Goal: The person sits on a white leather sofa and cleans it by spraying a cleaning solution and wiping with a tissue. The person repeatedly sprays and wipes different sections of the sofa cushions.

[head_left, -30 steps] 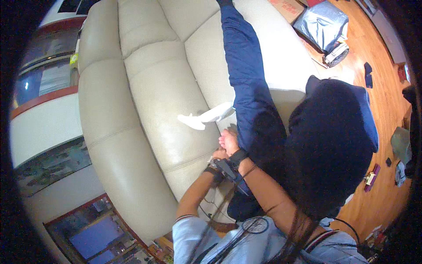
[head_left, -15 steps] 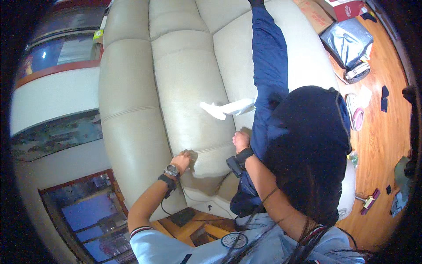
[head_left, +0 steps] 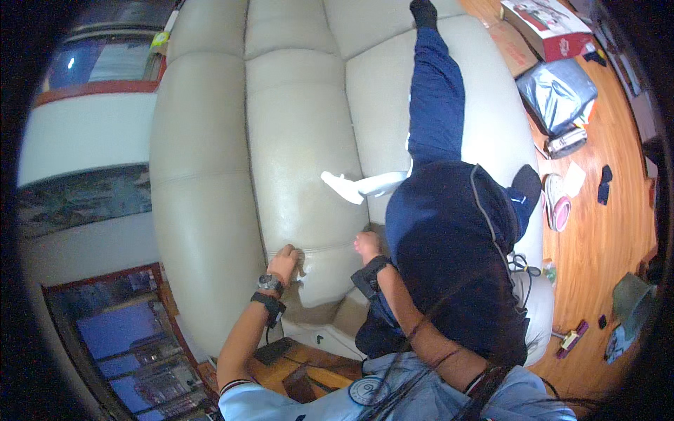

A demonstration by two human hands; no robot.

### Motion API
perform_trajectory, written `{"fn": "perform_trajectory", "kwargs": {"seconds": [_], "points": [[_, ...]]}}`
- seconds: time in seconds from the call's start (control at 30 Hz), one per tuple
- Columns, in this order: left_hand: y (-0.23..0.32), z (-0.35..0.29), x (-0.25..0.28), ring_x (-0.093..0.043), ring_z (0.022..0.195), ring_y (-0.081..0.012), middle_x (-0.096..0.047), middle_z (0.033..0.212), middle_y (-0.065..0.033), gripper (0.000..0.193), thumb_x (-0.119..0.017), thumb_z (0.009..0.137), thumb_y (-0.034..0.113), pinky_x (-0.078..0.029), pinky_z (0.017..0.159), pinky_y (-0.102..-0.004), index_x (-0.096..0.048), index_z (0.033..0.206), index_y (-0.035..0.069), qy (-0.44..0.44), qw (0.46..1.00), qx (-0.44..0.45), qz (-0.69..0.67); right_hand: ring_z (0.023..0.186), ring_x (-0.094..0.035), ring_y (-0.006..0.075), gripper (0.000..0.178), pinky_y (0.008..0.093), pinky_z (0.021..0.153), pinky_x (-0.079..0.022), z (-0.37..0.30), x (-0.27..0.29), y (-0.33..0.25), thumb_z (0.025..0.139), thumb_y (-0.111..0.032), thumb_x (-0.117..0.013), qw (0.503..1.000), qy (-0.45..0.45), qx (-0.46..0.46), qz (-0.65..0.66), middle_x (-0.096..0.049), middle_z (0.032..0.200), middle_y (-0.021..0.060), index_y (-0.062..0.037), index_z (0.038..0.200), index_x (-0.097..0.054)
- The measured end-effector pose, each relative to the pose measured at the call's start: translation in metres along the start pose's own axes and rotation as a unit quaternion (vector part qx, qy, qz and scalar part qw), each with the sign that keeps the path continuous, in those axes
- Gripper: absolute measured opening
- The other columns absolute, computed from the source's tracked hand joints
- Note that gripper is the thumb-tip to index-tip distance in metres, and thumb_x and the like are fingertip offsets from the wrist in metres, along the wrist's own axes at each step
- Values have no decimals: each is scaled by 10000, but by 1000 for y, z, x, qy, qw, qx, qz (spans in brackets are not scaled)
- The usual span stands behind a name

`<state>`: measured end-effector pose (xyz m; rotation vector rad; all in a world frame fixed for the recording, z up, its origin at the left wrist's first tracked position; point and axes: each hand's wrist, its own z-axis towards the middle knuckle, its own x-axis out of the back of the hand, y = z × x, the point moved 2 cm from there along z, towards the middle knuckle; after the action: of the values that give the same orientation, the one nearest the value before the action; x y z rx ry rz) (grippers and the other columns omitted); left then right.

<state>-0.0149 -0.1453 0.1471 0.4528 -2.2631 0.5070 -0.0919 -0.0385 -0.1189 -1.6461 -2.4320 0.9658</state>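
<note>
Main thing: white piece (head_left: 342, 188) (cloth or sock, can't tell) lies on the pale sofa (head_left: 295, 140), just past your right grip (head_left: 367, 245), at about 11 o'clock from it. From your left grip (head_left: 283, 262) it's at about 1 o'clock and further off. Right is the nearer one. Neither touches it.

Long axis runs roughly 9 to 3 o'clock with a shallow bend, middle sagging toward you. Its 3 o'clock end meets the dark trouser leg (head_left: 437, 98); can't tell if it tucks under or only butts up.

Right grip: fingers look curled in, beside the dark-clothed bent knee (head_left: 449, 217), which is at its 2 o'clock. Can't tell if anything's inside. Left grip: fingers bent down onto the sofa by the cross seam (head_left: 330, 247), underside hidden, so can't tell if it's open or pinching.

Both wrists carry black strap units, left one (head_left: 267, 309) sitting below a watch (head_left: 269, 282) (right one (head_left: 365, 281) is bulkier).
</note>
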Motion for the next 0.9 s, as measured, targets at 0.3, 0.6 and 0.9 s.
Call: {"fn": "perform_trajectory", "kwargs": {"seconds": [0.3, 0.6, 0.9], "points": [[8, 10, 9, -542, 1009, -330, -510, 1081, -170, 282, -563, 736, 28, -486, 841, -378, -550, 1017, 4, -49, 999, -8, 5, 713, -610, 284, 142, 396, 646, -458, -8, -5, -6, 741, -143, -553, 958, -41, 129, -253, -634, 730, 154, -20, 718, -619], [61, 10, -32, -538, 869, -298, -538, 923, -173, 142, -518, 766, 43, -489, 720, -323, -572, 886, -12, 164, 949, 212, 167, 730, -605, 388, 223, 480, 660, -463, -61, -1, -73, 718, -195, -537, 953, -55, 120, -271, -629, 748, 218, 5, 694, -633], [65, -30, -11, -513, 927, -376, -524, 984, -220, 342, -463, 771, -65, -455, 794, -415, -520, 1103, -4, 274, 922, 200, -187, 800, -602, 399, 230, 464, 722, -466, -54, 4, -64, 733, -186, -512, 948, 14, 134, -287, -630, 822, 222, -10, 755, -658]]}}
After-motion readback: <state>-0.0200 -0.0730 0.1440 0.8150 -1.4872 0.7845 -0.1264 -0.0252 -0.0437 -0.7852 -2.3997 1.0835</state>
